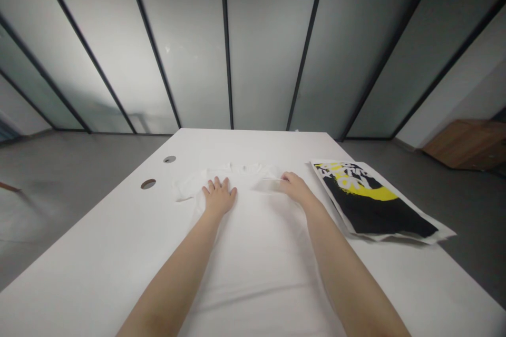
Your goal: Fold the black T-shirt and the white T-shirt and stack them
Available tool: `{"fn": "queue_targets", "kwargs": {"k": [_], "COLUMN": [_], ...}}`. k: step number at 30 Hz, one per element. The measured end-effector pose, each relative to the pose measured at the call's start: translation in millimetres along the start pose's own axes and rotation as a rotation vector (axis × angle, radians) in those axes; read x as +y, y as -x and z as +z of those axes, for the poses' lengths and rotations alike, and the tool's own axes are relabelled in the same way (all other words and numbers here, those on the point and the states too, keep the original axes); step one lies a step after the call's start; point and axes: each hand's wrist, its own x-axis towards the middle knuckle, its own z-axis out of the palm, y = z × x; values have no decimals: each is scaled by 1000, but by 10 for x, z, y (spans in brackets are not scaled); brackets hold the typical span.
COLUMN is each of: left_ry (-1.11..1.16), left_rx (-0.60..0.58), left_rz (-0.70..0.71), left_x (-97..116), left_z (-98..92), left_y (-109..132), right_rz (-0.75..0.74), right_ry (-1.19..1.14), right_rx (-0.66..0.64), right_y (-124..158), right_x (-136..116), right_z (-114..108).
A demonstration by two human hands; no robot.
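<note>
A white T-shirt point(256, 242) lies spread on the white table, its collar at the far end and one sleeve out to the left. My left hand point(219, 197) rests flat on its upper left part with the fingers spread. On the other side my right hand point(295, 187) is closed, pinching a raised fold of the shirt near the right shoulder. The lifted cloth casts a soft shadow below it. The fingertips of my right hand are partly hidden behind the hand.
To the right lies a stack of white sheets with a black and yellow print point(367, 200). Two round holes pierce the white table point(98, 253) at the left. Frosted glass panels point(261, 42) stand behind it. A wooden piece point(466, 145) is on the floor at right.
</note>
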Motion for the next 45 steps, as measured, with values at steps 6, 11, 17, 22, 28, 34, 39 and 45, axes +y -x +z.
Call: {"fn": "queue_targets", "kwargs": {"k": [6, 11, 17, 22, 28, 34, 39, 45], "left_ry": [-1, 22, 1, 15, 10, -8, -9, 14], "left_rx": [-1, -5, 13, 0, 0, 56, 61, 51], "left_rz": [-11, -6, 4, 6, 8, 16, 10, 10], "left_x": [5, 8, 6, 12, 8, -7, -7, -6], "left_z": [5, 7, 1, -33, 2, 73, 97, 85], "left_y": [-3, -6, 20, 35, 11, 4, -4, -5], "right_rz": [-15, -71, -9, 124, 182, 239, 294, 329], "right_ry": [19, 52, 180, 262, 255, 278, 289, 296], "right_rx": [-79, 9, -22, 24, 109, 119, 98, 67], "right_y": [26, -16, 68, -62, -412, -695, -865, -936], "right_x": [-24, -78, -32, -76, -164, -123, -80, -18], "right_z": [101, 225, 513, 538, 357, 352, 390, 334]}}
